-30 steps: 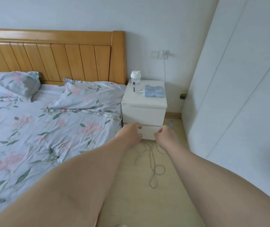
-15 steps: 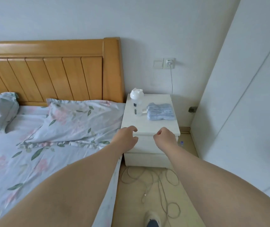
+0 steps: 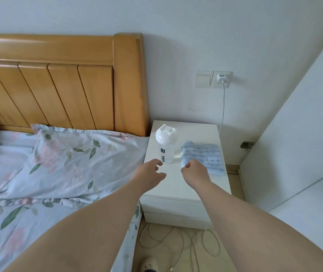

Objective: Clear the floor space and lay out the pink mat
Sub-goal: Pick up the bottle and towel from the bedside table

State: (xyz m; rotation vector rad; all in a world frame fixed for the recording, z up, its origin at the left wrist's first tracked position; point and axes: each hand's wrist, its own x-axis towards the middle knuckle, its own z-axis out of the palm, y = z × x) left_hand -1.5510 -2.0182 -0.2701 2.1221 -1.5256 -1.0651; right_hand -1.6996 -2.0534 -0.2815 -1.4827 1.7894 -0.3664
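Head view: both bare forearms reach forward over a white nightstand beside a bed.
Writing: the bottle has a dark blue block mark and a vertical line of print, too small to read; the small print on the charger cannot be read.
Left hand: fingers spread and loosely bent, holding nothing, over the nightstand top just in front of the bottle.
Right hand: fingers curled into a loose fist, nothing seen in it; it overlaps the near corner of the cloth, contact unclear.
Bottle: clear plastic body, white domed flip lid, upright, just beside the cloth.
Cloth: pale blue, fluffy, striped weave, folded flat.
Nightstand: smooth white box with drawer fronts, between bed and wardrobe.
Floor: pale wood-look strip between bed and wardrobe, mostly hidden by the nightstand and arms.
On the floor: thin white cable in loose loops in front of the nightstand; the toe of a light shoe at the bottom edge.
Wall: pale switch plate with the white charger plugged in beside it, its cord dropping behind the nightstand.
Bed: glossy slatted wooden headboard; floral pillow on a matching sheet, soft and creased.
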